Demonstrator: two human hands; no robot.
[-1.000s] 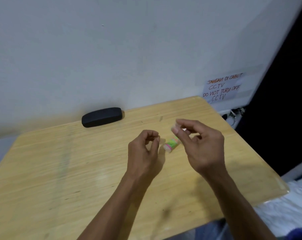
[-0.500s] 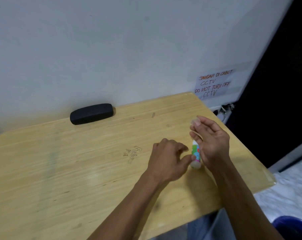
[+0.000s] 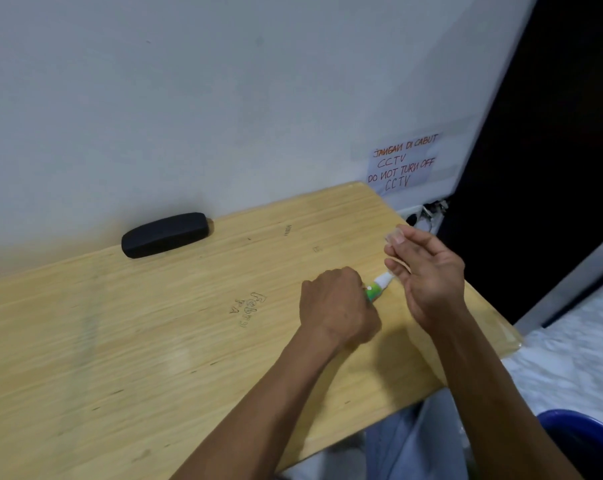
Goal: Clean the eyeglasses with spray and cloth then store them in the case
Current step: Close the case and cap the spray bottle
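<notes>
Care with the spray bottle [image 3: 376, 289] is what this step asks for, I think: the left hand [image 3: 334, 306] grips its green body with curled fingers, low over the bench [image 3: 154, 358], and the white nozzle end points toward the right hand [image 3: 428, 275]. The right hand has its fingers loosely bent, and at its fingertips [image 3: 395, 237] there seems to be a small clear cap pinched (it is blurred, so I cannot tell for sure). The black case [image 3: 165, 234] lies closed at the back of the bench near the wall, well apart from both hands. The eyeglasses and the cloth are not visible. To do it well, the left hand should hold the bottle steady while the right hand sets the cap where it cannot roll off the edge, because the bench edge is near.
</notes>
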